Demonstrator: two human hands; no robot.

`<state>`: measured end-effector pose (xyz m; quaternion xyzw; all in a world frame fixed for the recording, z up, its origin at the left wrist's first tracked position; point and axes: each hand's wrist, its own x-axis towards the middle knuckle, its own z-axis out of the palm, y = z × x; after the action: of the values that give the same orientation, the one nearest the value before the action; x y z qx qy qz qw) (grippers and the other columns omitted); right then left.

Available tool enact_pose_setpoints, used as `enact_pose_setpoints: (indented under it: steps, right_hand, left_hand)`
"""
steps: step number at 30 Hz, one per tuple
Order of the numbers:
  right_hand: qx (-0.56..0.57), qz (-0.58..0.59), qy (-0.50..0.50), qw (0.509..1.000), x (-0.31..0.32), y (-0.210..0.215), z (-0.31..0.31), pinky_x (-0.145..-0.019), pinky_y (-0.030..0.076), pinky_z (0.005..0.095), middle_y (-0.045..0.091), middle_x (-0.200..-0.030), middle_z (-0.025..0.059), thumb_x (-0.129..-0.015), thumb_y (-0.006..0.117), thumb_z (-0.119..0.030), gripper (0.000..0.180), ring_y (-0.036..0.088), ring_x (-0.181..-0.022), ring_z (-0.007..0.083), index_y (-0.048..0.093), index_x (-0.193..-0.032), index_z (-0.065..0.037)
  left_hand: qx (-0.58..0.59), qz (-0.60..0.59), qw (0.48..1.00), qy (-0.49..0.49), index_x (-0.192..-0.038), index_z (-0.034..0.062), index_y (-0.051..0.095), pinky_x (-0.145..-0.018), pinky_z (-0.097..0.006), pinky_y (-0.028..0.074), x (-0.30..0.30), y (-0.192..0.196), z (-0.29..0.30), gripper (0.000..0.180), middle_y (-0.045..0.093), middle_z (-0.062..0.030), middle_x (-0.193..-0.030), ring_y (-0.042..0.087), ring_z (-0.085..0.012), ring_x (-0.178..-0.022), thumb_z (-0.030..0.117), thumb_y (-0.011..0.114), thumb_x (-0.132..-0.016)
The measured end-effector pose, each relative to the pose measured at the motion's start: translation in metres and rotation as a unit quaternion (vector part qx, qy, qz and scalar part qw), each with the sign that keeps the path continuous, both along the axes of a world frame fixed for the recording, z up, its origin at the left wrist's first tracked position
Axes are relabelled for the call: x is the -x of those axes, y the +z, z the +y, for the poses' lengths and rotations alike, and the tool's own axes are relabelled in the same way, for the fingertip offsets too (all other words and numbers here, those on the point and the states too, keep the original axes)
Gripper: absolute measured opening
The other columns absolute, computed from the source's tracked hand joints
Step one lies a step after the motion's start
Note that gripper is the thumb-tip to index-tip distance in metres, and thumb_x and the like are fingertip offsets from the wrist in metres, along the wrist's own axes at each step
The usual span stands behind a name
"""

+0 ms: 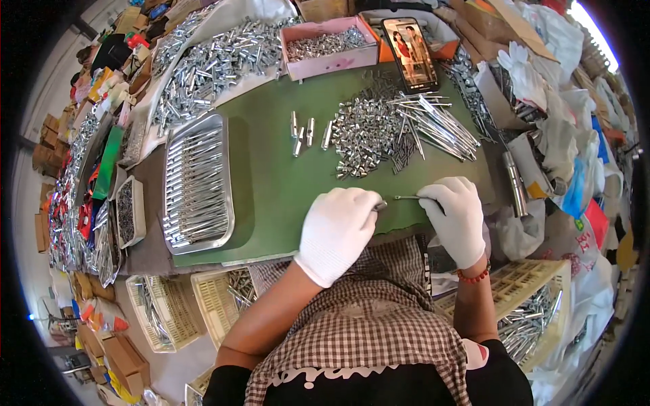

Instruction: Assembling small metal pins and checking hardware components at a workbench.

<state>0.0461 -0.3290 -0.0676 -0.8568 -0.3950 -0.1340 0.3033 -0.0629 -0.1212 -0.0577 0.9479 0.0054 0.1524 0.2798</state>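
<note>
At frame centre, my gloved left hand (336, 232) grips a sleeve (380, 204) while my right hand (456, 215) pinches a pin (406, 197).

Upright phone (411, 54) with lit screen at the mat's far edge, pink box (330, 49) left of it

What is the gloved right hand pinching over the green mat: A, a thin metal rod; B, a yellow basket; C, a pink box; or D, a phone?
A: the right hand pinches a thin metal rod whose free end points toward the left hand, which holds a small metal sleeve, both above the green mat.
</note>
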Motion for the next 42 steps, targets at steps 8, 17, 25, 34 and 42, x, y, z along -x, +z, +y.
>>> enact_pose_setpoints:
  steps: [8,17,25,34,42]
  right_hand:
    - [-0.012,0.001,0.014,1.0,0.005,-0.005,0.006,-0.085,0.048,0.0411,0.067,-0.087,0.0029,-0.076,0.079,-0.006,0.015,0.063,-0.091,0.0287,0.073,-0.087,-0.013]
    - [0.005,0.023,0.017,1.0,0.003,-0.001,0.01,-0.088,0.049,0.0408,0.068,-0.088,0.0037,-0.077,0.079,-0.008,0.012,0.064,-0.095,0.0288,0.074,-0.087,-0.012]
    - [-0.027,0.022,0.012,0.999,-0.001,0.003,0.023,-0.086,0.049,0.0413,0.067,-0.092,0.0028,-0.077,0.079,-0.011,0.013,0.064,-0.095,0.0287,0.076,-0.088,-0.016]
    - [0.029,-0.091,0.004,0.995,-0.026,0.001,0.051,-0.086,0.047,0.0434,0.065,-0.095,0.0008,-0.074,0.08,-0.013,0.014,0.063,-0.095,0.0274,0.075,-0.086,-0.017]
    - [0.027,-0.122,0.013,0.992,-0.027,0.007,0.05,-0.092,0.046,0.0443,0.067,-0.101,0.0009,-0.072,0.08,-0.012,0.014,0.063,-0.103,0.0281,0.073,-0.083,-0.017]
  left_hand:
    - [0.001,-0.019,0.999,0.04,-0.092,0.0095,0.073,-0.08,-0.046,0.05,0.003,-0.009,-0.008,0.009,0.068,-0.0095,-0.093,0.064,-0.0346,-0.088,0.011,0.074,-0.084]
    - [0.012,-0.043,0.998,0.042,-0.093,0.0091,0.071,-0.079,-0.046,0.049,0.005,-0.017,-0.011,0.012,0.067,-0.0097,-0.094,0.063,-0.0338,-0.087,0.01,0.076,-0.082]
    - [0.013,-0.042,0.998,0.04,-0.092,0.0104,0.07,-0.078,-0.045,0.048,0.004,-0.017,-0.01,0.015,0.067,-0.0089,-0.093,0.063,-0.0336,-0.086,0.009,0.077,-0.079]
    - [0.025,-0.041,0.998,0.042,-0.091,0.0108,0.07,-0.077,-0.045,0.048,0.005,-0.016,-0.01,0.014,0.066,-0.0079,-0.091,0.063,-0.0329,-0.085,0.011,0.077,-0.079]
    - [0.021,-0.038,0.998,0.037,-0.091,0.0106,0.071,-0.077,-0.045,0.048,0.005,-0.018,-0.008,0.013,0.066,-0.008,-0.089,0.063,-0.0331,-0.085,0.012,0.077,-0.08]
